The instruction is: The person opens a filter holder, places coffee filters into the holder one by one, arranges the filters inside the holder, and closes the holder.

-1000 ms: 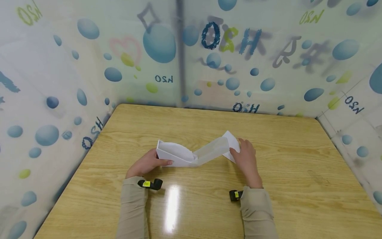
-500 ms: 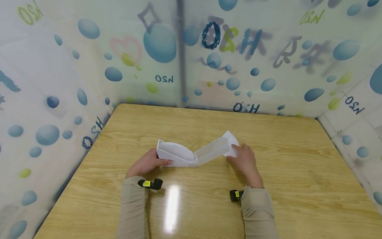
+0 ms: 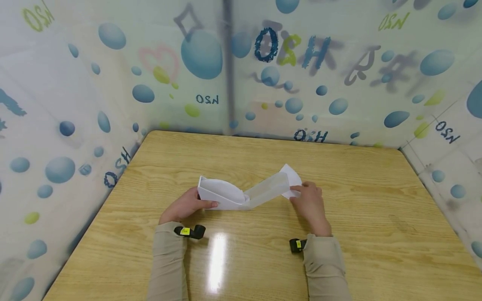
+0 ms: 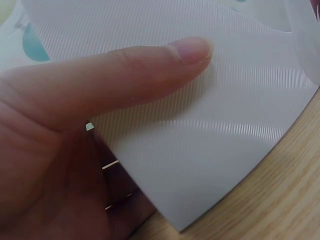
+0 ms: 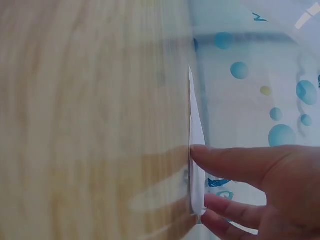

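Note:
My left hand [image 3: 186, 205] grips the outer end of a white ribbed open-topped holder [image 3: 222, 204], thumb along its near wall. In the left wrist view, the thumb lies flat over the ribbed surface [image 4: 225, 100] and the other fingers pass beneath it. A translucent strip [image 3: 268, 189] angles up from the holder toward a white end flap [image 3: 293, 173]. My right hand [image 3: 310, 205] pinches that flap at its near side. In the right wrist view, the flap [image 5: 197, 170] shows edge-on between thumb and fingers.
The wooden table [image 3: 241, 154] spreads under both hands, with a bright reflection near its front. A wall covering [image 3: 248, 83] with blue spots and lettering rises behind it. Black wrist cameras [image 3: 197, 232] sit at both beige sleeves [image 3: 169, 259].
My right hand slid down the white end flap from its upper right side, then shifted slightly right with its fingers regripping. The left hand and the holder stay in place.

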Action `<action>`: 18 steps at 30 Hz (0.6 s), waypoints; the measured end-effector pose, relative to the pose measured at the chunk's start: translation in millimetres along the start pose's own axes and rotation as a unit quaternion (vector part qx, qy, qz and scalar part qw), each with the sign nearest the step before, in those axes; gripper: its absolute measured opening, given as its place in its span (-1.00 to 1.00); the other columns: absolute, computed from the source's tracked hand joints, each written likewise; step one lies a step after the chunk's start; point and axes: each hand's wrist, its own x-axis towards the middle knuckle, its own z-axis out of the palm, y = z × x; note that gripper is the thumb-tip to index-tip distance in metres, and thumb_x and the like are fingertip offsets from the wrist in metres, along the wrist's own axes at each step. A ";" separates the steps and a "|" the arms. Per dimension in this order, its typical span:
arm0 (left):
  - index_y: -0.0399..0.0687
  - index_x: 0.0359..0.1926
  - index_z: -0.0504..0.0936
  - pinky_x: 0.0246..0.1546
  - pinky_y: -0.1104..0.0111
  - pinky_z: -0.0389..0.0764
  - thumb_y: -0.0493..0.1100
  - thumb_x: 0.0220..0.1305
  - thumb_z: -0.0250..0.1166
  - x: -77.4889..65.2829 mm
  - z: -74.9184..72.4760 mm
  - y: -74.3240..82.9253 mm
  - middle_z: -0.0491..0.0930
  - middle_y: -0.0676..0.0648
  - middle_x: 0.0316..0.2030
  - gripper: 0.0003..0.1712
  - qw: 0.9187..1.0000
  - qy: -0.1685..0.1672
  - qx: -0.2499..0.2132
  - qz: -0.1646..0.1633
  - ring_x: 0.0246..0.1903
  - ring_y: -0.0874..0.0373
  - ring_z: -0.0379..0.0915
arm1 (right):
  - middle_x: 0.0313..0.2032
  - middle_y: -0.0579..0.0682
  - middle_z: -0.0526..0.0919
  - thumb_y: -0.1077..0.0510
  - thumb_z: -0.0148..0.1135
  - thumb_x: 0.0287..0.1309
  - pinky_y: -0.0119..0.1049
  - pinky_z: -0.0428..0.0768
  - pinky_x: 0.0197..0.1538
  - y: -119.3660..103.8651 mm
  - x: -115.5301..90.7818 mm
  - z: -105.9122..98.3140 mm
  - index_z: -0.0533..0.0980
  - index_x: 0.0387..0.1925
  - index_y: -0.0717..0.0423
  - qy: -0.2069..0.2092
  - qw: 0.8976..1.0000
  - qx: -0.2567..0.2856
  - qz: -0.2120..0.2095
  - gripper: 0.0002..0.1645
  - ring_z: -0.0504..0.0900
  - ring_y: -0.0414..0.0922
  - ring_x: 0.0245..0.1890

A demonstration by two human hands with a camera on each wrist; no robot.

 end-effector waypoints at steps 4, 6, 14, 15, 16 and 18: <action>0.10 0.06 0.47 -0.10 0.21 0.43 0.01 0.00 0.41 0.2 0.2 -0.6 0.54 -0.02 -0.03 -0.44 1.000 0.001 0.003 0.000 -0.04 0.07 0.45 | 0.08 0.36 0.34 0.16 0.26 0.06 0.13 0.30 -0.05 1.6 -1.0 -1.2 0.53 -0.01 0.19 0.006 1.000 -0.001 0.012 -0.58 0.26 0.28 0.02; 0.10 0.07 0.47 -0.10 0.21 0.43 0.01 0.00 0.41 0.2 0.3 -1.0 0.54 -0.02 -0.03 -0.43 1.000 0.000 0.003 -0.001 -0.05 0.07 0.45 | 0.05 0.36 0.36 0.15 0.28 0.04 0.12 0.31 -0.08 2.1 -1.2 -2.0 0.49 0.04 0.21 0.005 1.000 -0.003 0.018 -0.51 0.29 0.27 -0.01; 0.10 0.07 0.47 -0.09 0.21 0.43 0.01 0.00 0.41 0.6 0.1 -1.2 0.54 -0.02 -0.03 -0.43 1.000 0.002 0.007 0.002 -0.04 0.07 0.45 | 0.04 0.39 0.43 0.12 0.29 0.03 0.19 0.32 -0.05 2.0 -0.4 -4.1 0.28 0.23 0.29 -0.012 0.999 -0.014 0.031 -0.26 0.38 0.32 0.00; 0.10 0.07 0.47 -0.09 0.21 0.43 0.01 0.00 0.41 0.7 0.0 -1.3 0.54 -0.02 -0.03 -0.44 1.000 0.002 0.007 0.002 -0.04 0.07 0.45 | 0.06 0.38 0.44 0.11 0.29 0.03 0.21 0.32 -0.04 2.0 -0.2 -4.4 0.27 0.24 0.28 -0.015 0.999 -0.016 0.031 -0.25 0.39 0.33 0.01; 0.10 0.07 0.47 -0.09 0.21 0.43 0.01 0.00 0.41 0.7 0.0 -1.2 0.54 -0.02 -0.03 -0.44 1.000 0.002 0.006 0.002 -0.04 0.07 0.45 | 0.08 0.36 0.44 0.11 0.29 0.03 0.22 0.31 -0.03 2.2 0.0 -4.6 0.27 0.24 0.27 -0.017 0.999 -0.018 0.032 -0.25 0.40 0.33 0.02; 0.10 0.06 0.47 -0.09 0.21 0.43 0.01 0.00 0.41 0.6 0.0 -1.1 0.54 -0.02 -0.03 -0.44 1.000 0.003 0.006 0.003 -0.04 0.07 0.45 | 0.10 0.35 0.43 0.10 0.28 0.05 0.24 0.30 -0.01 2.2 0.5 -5.3 0.26 0.25 0.27 -0.023 0.999 -0.018 0.035 -0.25 0.40 0.32 0.05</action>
